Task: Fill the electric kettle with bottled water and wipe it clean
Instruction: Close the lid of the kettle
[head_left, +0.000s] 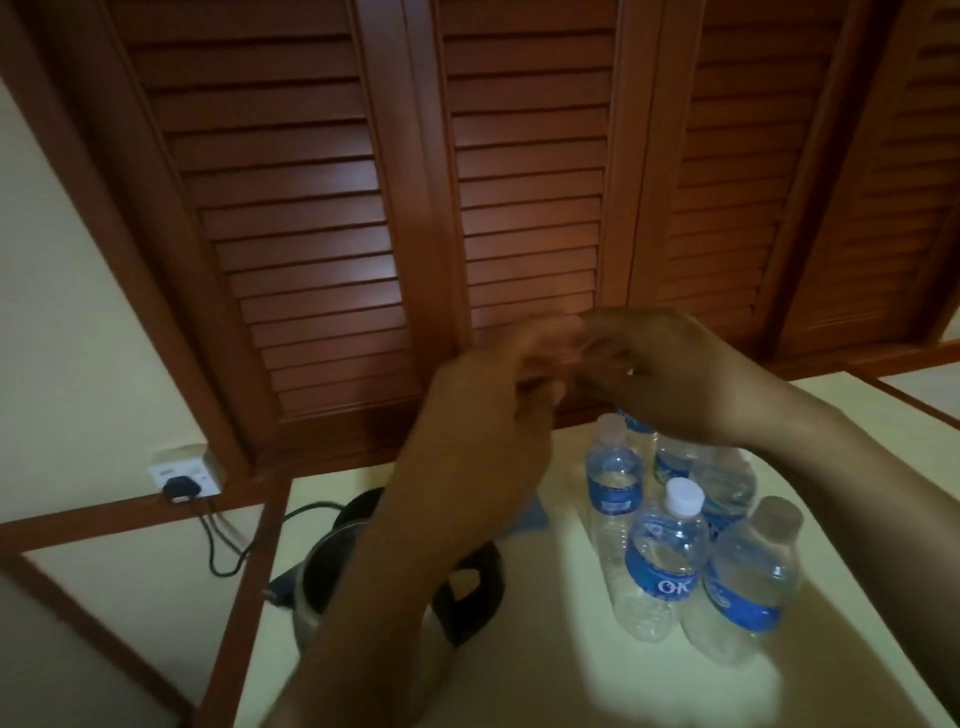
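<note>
Four louvred reddish-brown wooden shutters (519, 182) fill the background above a pale cream table (571, 686). On it stands an open steel electric kettle with a black handle (332, 571), beside clear plastic water bottles with blue labels (662, 561). Above them, the left hand (483, 436) and right hand (675, 374) meet, fingers curled together; blur hides what they pinch.

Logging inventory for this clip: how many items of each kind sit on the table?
Water bottles: 5, one white-capped, one mostly hidden behind the right hand
Electric kettle: 1
Blue cloth: 1, mostly hidden behind the left hand
Total: 7
</note>
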